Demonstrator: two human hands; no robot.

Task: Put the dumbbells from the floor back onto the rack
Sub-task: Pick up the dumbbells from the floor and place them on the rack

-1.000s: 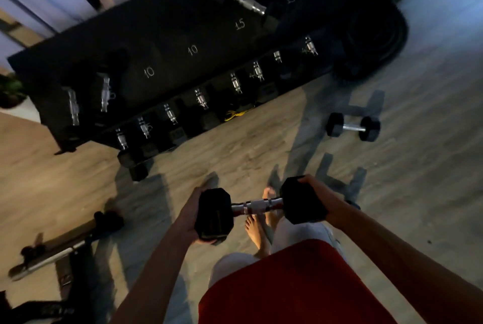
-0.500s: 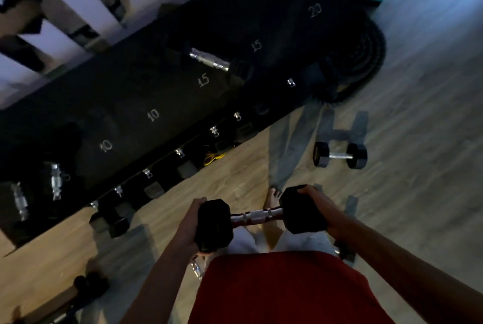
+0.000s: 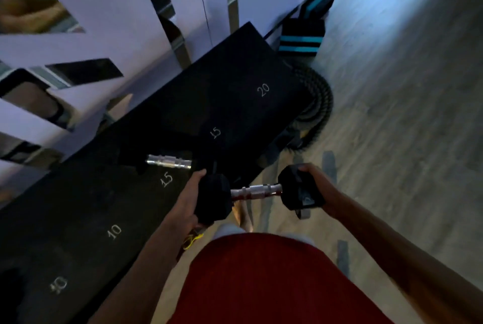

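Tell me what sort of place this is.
Probably a gym or home workout room: a black dumbbell rack marked 10, 15 and 20, a hex dumbbell gripped by its heads in the left hand and right hand, and a coiled battle rope beside the rack.

The rack [image 3: 235, 75] runs on a slant from the near left to the far middle, with the wall [image 3: 109, 5] behind it on the far left and the floor [image 3: 407, 120] to its right. A racked dumbbell [image 3: 168, 162] lies on the rack just behind the nearer mark reading 15. In front of it, a dumbbell [image 3: 254, 190] is held crosswise, its left end over the rack's near edge and its right end over the floor. The left hand [image 3: 188, 201] is on its left head, the right hand [image 3: 317, 188] on its right head. A coiled rope [image 3: 320, 99] lies on the floor at the rack's far right end, with a box [image 3: 300, 39] behind it near the wall.
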